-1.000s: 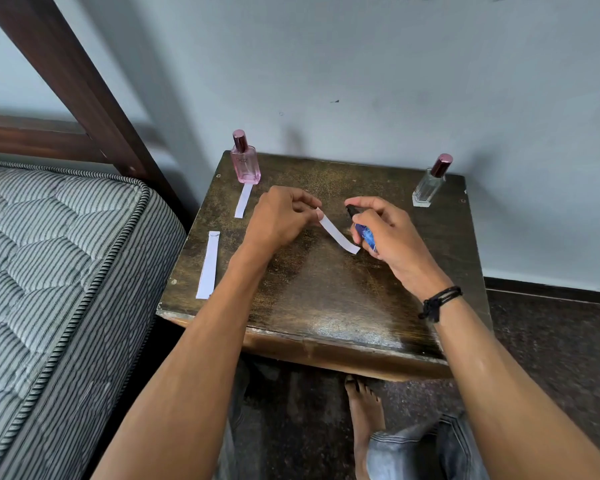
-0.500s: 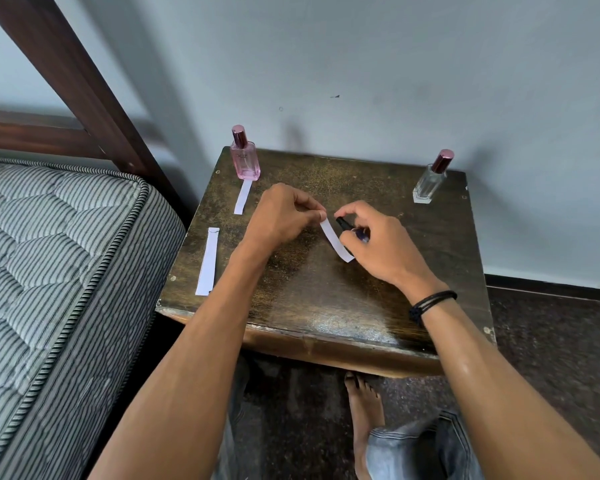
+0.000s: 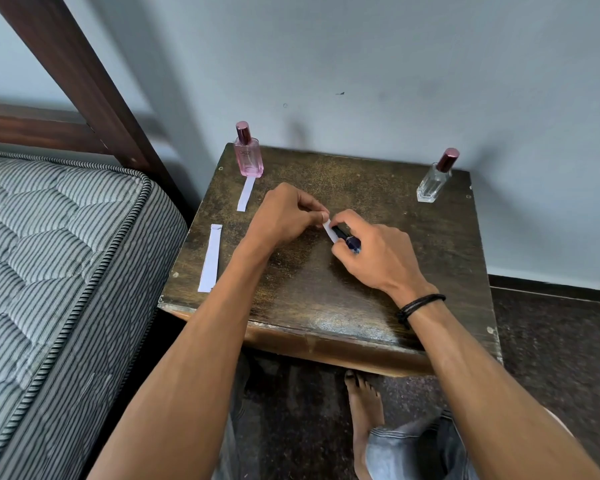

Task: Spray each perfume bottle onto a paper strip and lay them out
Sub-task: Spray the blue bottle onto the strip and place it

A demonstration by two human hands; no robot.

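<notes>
Left hand (image 3: 284, 213) pinches a paper strip (image 3: 329, 230) right at the nozzle of the small blue perfume bottle (image 3: 347, 239), which the right hand (image 3: 378, 254) has its fingers wrapped around, so the spray probably lands on paper, above the surface (image 3: 326, 299).

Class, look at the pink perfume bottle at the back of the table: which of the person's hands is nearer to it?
Left. The left hand is just in front and to the right of the pink perfume bottle; the right hand, gripping a dark blue bottle, sits farther right and nearer the person.
</notes>
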